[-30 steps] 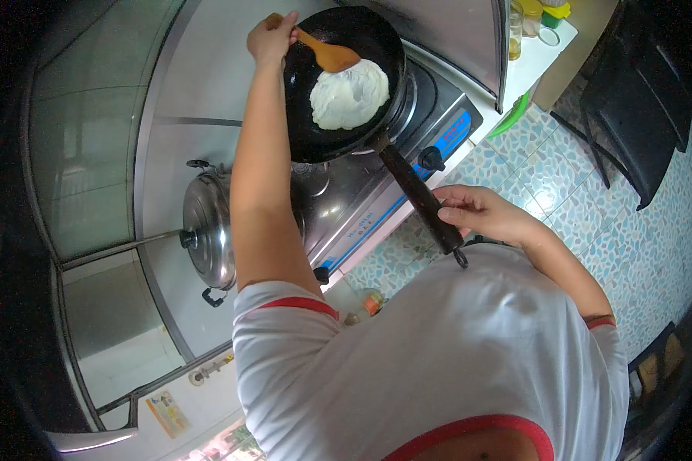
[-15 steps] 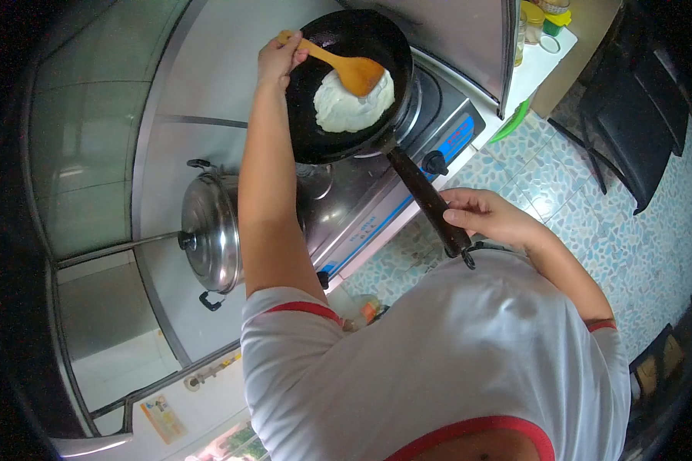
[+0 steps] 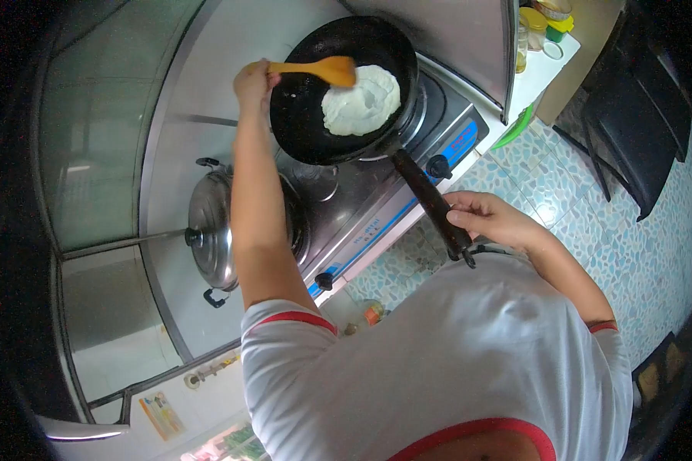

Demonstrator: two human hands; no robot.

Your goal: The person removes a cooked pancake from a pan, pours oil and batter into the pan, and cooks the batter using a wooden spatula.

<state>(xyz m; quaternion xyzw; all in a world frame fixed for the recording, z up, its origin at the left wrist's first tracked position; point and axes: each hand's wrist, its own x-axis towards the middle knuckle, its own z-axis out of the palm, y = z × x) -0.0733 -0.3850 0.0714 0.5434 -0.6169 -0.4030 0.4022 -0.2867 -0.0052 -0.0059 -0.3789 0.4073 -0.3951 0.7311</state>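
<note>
My left hand is closed round the grip of an orange-brown spatula above the black pan. The spatula's blade is at the upper left edge of a flat white round piece of food in the pan; whether it touches the food I cannot tell. The fingers and thumb of my right hand are on the pan's dark handle, near its end, close to the front of the white shirt.
Beneath the pan is a steel gas stove with black knobs. A lidded steel pot stands left of my left forearm. Jars stand on a white counter at the upper right. Beyond the tiled floor is a black chair.
The spatula's blade has moved from over the food up and left to its edge, with my left hand shifting left and down. My right hand remains on the handle. The view has shifted slightly.
</note>
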